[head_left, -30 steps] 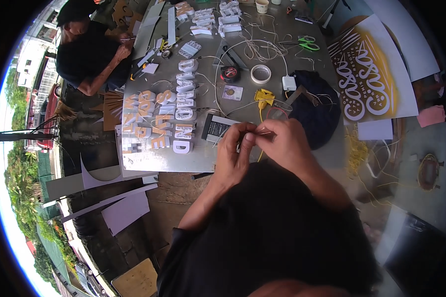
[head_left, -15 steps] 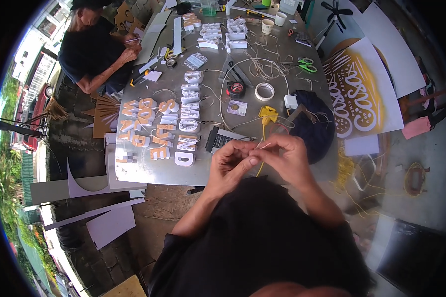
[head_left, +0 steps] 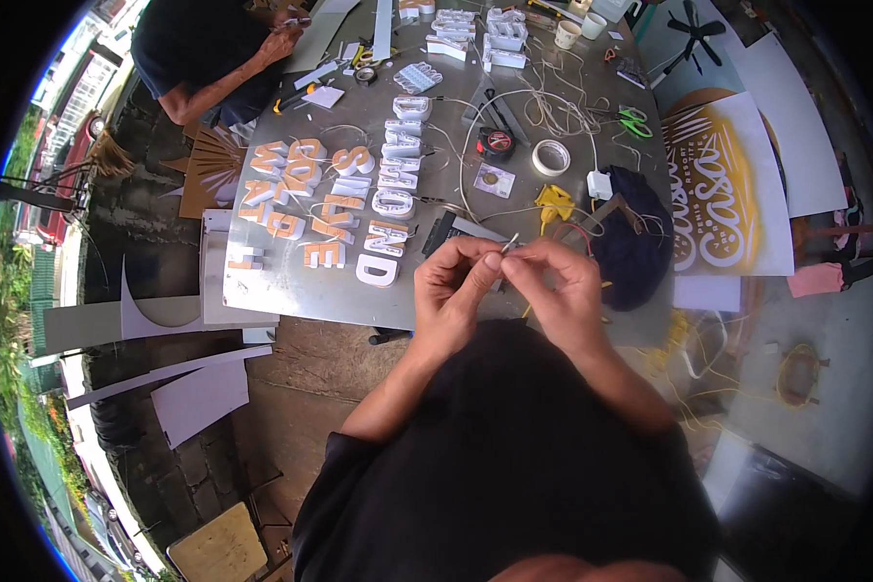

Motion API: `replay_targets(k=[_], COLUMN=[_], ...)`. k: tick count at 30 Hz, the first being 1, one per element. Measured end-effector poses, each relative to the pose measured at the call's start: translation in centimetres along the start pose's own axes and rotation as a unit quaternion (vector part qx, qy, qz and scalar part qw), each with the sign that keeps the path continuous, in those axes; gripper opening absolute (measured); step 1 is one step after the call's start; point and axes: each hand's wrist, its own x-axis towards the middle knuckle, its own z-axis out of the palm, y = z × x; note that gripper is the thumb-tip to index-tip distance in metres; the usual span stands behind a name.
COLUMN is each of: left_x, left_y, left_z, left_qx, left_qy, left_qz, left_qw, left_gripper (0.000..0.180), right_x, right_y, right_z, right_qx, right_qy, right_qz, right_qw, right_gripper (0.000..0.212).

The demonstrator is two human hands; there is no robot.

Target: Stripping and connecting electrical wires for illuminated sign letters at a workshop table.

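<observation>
Over the near edge of the metal table, my left hand (head_left: 456,286) and my right hand (head_left: 558,291) meet at the fingertips. Both are pinched on a thin wire (head_left: 513,241), whose pale end sticks up between them. Just beyond the left hand lies a dark, flat electrical box (head_left: 440,233), partly covered by my fingers. Past the right hand is a yellow plug-like piece (head_left: 555,203) with cord running from it. A dark blue cloth bundle (head_left: 640,247) sits right of it, with a metal square (head_left: 606,210) by its edge.
Several white and brown block letters (head_left: 395,202) stand in columns on the left of the table (head_left: 291,291). Beyond my hands are a tape roll (head_left: 551,157), a tape measure (head_left: 495,144), tangled cable and green-handled scissors (head_left: 634,121). Another person (head_left: 199,58) works at the far left.
The view has shifted, so the table appears higher and further right. My hands remain pinched together on the wire; its pale end now points up more steeply.
</observation>
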Motion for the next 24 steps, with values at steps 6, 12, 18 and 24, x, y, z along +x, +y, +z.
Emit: replay_targets(k=[6,12,18,24], left_x=[-0.2,0.0,0.4,0.4], left_y=[0.2,0.2,1.3,3.9], left_z=[0.3,0.4,0.2,-0.6], left_qx=[0.021,0.063,0.1,0.177], left_qy=[0.039,0.052,0.051,0.021], left_qz=[0.001,0.001,0.028,-0.008], left_qw=[0.999,0.997,0.993,0.984], left_gripper=[0.011,0.013,0.011,0.009], right_x=[0.1,0.3,0.3,0.0], right_y=[-0.6,-0.2,-0.6,-3.5], right_z=[0.9,1.5,1.2,-1.6], right_qx=[-0.048,-0.04,-0.068,-0.13], right_qy=[0.011,0.031,0.01,-0.043], right_qz=[0.0,-0.005,-0.016,-0.052], right_qw=[0.999,0.999,0.998,0.989], right_gripper=[0.008,0.006,0.008,0.015])
